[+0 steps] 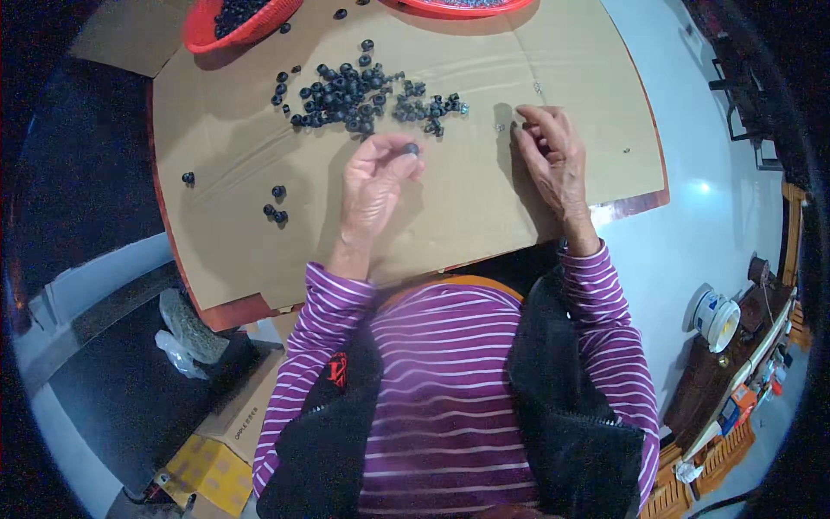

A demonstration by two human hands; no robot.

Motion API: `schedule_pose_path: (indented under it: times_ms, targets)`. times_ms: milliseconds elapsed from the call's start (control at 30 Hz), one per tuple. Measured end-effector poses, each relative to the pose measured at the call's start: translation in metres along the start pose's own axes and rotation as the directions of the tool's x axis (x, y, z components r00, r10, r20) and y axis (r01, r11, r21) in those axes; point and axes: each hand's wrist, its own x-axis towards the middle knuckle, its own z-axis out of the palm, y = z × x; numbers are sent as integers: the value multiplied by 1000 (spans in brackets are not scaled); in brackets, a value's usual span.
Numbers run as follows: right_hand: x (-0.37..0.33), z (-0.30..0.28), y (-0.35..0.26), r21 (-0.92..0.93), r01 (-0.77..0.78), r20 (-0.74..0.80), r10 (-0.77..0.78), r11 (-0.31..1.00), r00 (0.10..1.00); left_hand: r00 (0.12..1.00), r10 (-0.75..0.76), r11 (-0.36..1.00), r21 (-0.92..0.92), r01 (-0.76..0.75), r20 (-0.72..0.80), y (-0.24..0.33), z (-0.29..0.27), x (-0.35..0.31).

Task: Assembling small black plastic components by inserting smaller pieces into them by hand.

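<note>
My left hand (376,186) is closed, pinching a small round black plastic knob (411,149) between thumb and fingers, above the cardboard. Just beyond it lies a loose pile of similar black knobs (337,97). Smaller dark pieces (424,109) spread from the pile's right side, with a shiny bit (464,108) at their end. To the right, my right hand (553,156) hovers over the board, fingers bent, with thumb and index fingertips apart. A dark spot shows at its thumb tip; I cannot tell what it is. Tiny shiny metal bits (499,127) lie beside that hand.
Cardboard (467,199) covers the table. Along the far edge stand a red basket of black pieces (229,35) and a red tray of small shiny parts (467,9). Several stray knobs (277,212) lie at left. A white bucket (716,320) stands off to the right.
</note>
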Motion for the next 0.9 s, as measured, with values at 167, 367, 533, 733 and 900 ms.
schedule_pose_path:
  times_ms: [167,367,533,733,900]
  targets:
    - [8,9,9,-203,239,67,-230,950,971,999,-38,999,17,38,-17,2,-1,-1]
    - [4,13,1,-148,272,-66,-284,951,956,994,-111,990,-94,110,0,2,-2,0]
    - [-13,5,-46,339,-32,110,-5,940,994,976,-209,925,-310,219,66,4,7,-13]
    - [-28,10,-62,784,-377,330,183,493,926,949,-226,842,-444,305,221,4,18,-26]
    - [-36,4,-69,750,-454,415,193,481,889,936,-294,809,-470,352,195,7,28,-33]
